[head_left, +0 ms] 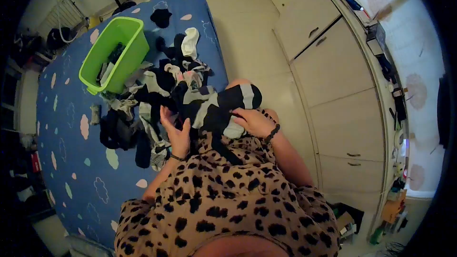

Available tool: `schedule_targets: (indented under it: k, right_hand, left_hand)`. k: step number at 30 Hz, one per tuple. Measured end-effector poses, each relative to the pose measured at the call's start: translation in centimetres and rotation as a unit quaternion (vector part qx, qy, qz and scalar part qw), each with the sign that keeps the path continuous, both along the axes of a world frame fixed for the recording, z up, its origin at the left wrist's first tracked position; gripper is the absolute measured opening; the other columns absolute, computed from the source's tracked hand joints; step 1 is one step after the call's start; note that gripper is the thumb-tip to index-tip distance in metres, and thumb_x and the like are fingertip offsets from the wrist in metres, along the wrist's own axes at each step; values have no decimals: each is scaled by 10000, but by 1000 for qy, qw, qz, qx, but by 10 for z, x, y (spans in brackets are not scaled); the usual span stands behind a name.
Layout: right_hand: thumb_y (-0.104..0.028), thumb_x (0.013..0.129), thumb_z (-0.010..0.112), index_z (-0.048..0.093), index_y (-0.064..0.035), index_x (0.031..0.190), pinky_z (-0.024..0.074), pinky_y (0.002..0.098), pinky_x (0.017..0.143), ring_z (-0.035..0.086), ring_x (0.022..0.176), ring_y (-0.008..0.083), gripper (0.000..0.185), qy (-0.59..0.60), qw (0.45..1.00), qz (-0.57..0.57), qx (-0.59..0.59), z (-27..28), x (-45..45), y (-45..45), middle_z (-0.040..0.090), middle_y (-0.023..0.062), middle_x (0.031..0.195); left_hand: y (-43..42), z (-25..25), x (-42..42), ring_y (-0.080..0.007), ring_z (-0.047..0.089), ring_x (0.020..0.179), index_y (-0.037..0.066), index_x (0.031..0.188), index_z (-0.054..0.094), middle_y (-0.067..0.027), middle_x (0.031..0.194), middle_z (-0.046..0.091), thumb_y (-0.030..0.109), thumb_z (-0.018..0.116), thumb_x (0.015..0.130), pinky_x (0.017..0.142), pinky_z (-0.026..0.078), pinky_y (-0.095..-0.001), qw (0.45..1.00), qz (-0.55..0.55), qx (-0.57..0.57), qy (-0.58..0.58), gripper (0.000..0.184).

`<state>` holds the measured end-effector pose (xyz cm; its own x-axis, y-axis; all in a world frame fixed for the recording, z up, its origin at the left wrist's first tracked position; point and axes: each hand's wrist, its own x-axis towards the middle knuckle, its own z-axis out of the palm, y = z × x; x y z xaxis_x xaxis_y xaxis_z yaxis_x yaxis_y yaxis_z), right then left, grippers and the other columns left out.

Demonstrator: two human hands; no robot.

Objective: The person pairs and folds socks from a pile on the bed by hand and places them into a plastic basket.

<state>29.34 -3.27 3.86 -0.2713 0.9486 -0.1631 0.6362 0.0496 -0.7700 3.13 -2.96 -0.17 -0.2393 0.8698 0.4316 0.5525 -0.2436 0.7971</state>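
Note:
Striped black and grey socks lie across my lap at the edge of the bed. My right hand is closed on a dark sock at their near side, with a pale grey sock just below the fingers. My left hand is at the edge of the sock pile, thumb and fingers apart, with nothing visible held between them. Socks in black, grey and white spread around it. A white sock lies at the far end of the pile.
A green basket with a few socks inside stands on the blue bed, behind the pile. A black sock lies near the bed's far edge. Pale cabinets line the right side; a fan stands beyond the bed.

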Motion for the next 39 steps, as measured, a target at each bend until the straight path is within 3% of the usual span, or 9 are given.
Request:
schedule_targets:
  k: [1, 5, 8, 15, 21, 23, 27, 32, 39]
  right_hand:
    - [-245, 929, 514, 592, -12, 1057, 474, 434, 806, 601, 899, 380, 277, 1, 1000, 0, 0, 9, 0, 0, 641, 193, 987]
    - [-154, 920, 549, 590, -11, 961, 474, 334, 611, 628, 695, 231, 154, -65, 960, -121, 243, 15, 3, -13, 621, 108, 800]
    - [-190, 943, 556, 581, 7, 923, 421, 229, 541, 523, 609, 67, 199, 63, 981, -179, -46, -16, -3, -54, 551, 5, 680]
    - [-57, 895, 577, 502, -17, 919, 386, 201, 648, 469, 744, 44, 88, 227, 949, -210, -64, -14, -26, -57, 499, -15, 823]
    - [-92, 907, 588, 471, -27, 947, 384, 204, 663, 447, 736, 44, 139, 316, 919, -215, -97, 1, -33, -58, 488, -25, 826]
    - [-107, 910, 598, 486, -31, 966, 390, 208, 671, 464, 753, 47, 147, 405, 853, -271, -189, 3, -34, -59, 515, -19, 842]
    - [-88, 900, 562, 518, 7, 1023, 445, 231, 727, 553, 839, 92, 161, 373, 886, -198, -191, -8, -27, -55, 592, 29, 918]
    - [-88, 893, 538, 516, 13, 1024, 459, 252, 679, 568, 780, 112, 167, 462, 811, -291, -210, -39, -11, -62, 586, 31, 861]
    - [-89, 927, 561, 511, -50, 995, 461, 274, 724, 545, 795, 93, 93, 277, 893, -331, -130, -44, 0, -73, 569, 17, 913]
  left_hand:
    - [3, 18, 1, -316, 509, 1109, 75, 1372, 383, -152, 1165, 543, 52, 626, 825, 936, 399, -410, 998, 5, 40, 43, 598]
    - [23, 43, 14, -336, 519, 1142, 17, 1090, 595, -160, 1189, 552, 25, 637, 765, 949, 431, -401, 895, -444, 22, 43, 328]
    - [26, 37, 30, -324, 526, 1144, 31, 1116, 593, -157, 1211, 554, 13, 610, 791, 941, 445, -396, 882, -469, 17, 40, 325]
    - [63, 26, 68, -320, 514, 1085, 64, 1185, 585, -121, 1122, 587, -26, 550, 815, 961, 390, -412, 758, -651, -42, 11, 382]
    - [88, 12, 77, -294, 494, 950, 90, 1011, 619, -81, 952, 561, 52, 617, 793, 860, 383, -402, 704, -691, -127, 102, 221]
    - [75, 6, 83, -291, 481, 945, 99, 931, 604, -64, 972, 549, 73, 635, 782, 848, 368, -414, 774, -620, -56, 112, 154]
    - [45, 12, 87, -305, 475, 1079, 75, 915, 571, -110, 1111, 531, 136, 647, 788, 945, 347, -444, 877, -469, 62, 84, 160]
    - [23, 10, 68, -316, 279, 1384, 145, 1430, 343, -148, 1488, 307, 332, 733, 754, 1111, 240, -469, 770, -561, 5, 304, 803]
    - [15, 12, 75, -325, 240, 1397, 247, 1396, 432, -145, 1511, 273, 488, 659, 780, 1117, 186, -516, 766, -512, 27, 388, 699]
